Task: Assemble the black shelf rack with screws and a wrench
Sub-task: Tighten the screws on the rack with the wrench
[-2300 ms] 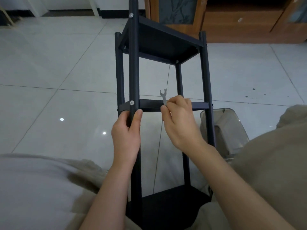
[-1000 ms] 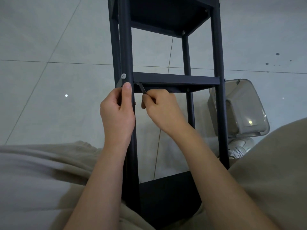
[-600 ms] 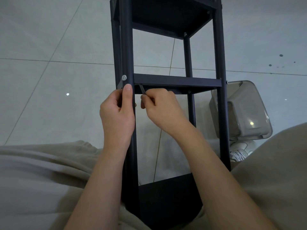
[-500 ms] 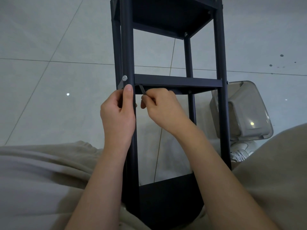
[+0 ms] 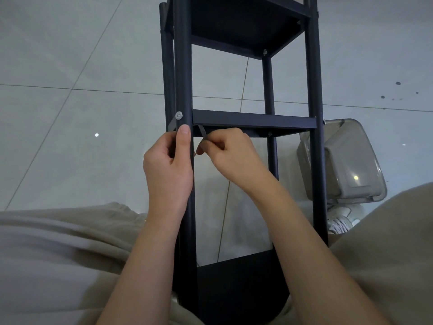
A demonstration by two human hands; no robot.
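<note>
My left hand [image 5: 167, 165] grips the black shelf rack [image 5: 182, 66] at 12 o'clock, my right hand [image 5: 228, 156] pinches the wrench [image 5: 202, 132] under the middle shelf [image 5: 253, 118] at 1 o'clock; its head is hidden, so it may slip.

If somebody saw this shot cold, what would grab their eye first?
The black shelf rack fills the centre, between the person's legs. The left hand grips its front post just below a silver screw; the right hand pinches a wrench under the middle shelf. A clear bin sits on the floor at right.
</note>
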